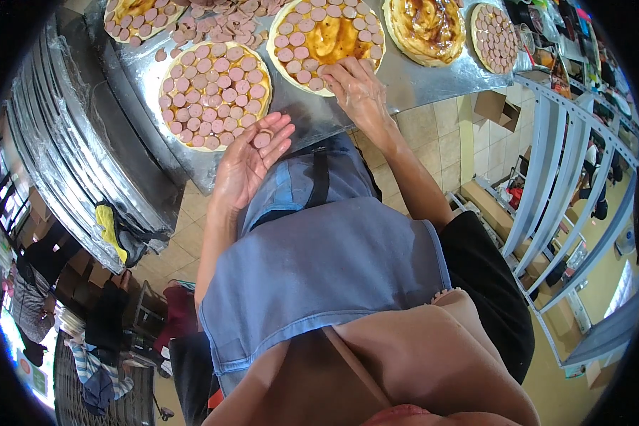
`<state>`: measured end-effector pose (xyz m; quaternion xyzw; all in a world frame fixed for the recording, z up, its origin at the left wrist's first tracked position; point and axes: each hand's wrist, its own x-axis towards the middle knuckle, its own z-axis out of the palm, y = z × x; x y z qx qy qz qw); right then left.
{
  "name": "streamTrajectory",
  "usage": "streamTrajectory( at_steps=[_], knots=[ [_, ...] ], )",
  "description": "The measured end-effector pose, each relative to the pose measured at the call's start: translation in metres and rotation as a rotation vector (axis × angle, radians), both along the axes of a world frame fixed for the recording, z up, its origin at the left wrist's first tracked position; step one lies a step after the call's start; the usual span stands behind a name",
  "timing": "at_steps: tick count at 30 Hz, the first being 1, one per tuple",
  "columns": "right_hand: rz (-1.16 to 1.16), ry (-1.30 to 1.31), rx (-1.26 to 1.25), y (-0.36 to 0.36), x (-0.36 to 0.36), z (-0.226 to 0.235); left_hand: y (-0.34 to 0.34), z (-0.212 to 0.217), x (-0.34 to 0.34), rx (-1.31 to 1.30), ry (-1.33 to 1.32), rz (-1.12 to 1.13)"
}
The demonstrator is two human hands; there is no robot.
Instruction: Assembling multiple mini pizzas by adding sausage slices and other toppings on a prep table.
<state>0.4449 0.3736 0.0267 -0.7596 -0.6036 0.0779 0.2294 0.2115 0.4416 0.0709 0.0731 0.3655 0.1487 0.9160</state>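
Note:
My left hand point(252, 160) is held palm up near the counter's edge, with a sausage slice or two point(263, 138) lying on its fingers. My right hand point(358, 89) reaches forward and rests its fingertips on the near rim of a sauced pizza base point(326, 39) ringed with sausage slices. To the left lies another pizza base point(215, 94), fully covered with slices, right beside my left hand.
A foil-covered counter point(419, 82) carries more pizza bases: a sauced one point(426, 28), a slice-covered one point(495, 37) at right, another point(138, 14) at top left. Loose sausage slices point(220, 25) are piled between them. Metal trays point(64, 156) are stacked left; a rack point(568, 184) stands right.

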Motion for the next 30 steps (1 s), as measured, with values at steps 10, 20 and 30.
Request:
streamTrajectory(
  at_steps=[10, 20, 30],
  knots=[
    [0.05, 0.065, -0.003, -0.011, -0.008, 0.006, -0.002, 0.002, 0.0, 0.011, 0.019, 0.003],
    [0.097, 0.049, -0.028, -0.008, -0.013, 0.003, -0.006, 0.005, -0.001, 0.033, 0.022, 0.001],
    [0.123, -0.017, -0.077, 0.0, -0.015, 0.005, -0.008, 0.007, -0.003, 0.017, -0.007, 0.025]
  ],
)
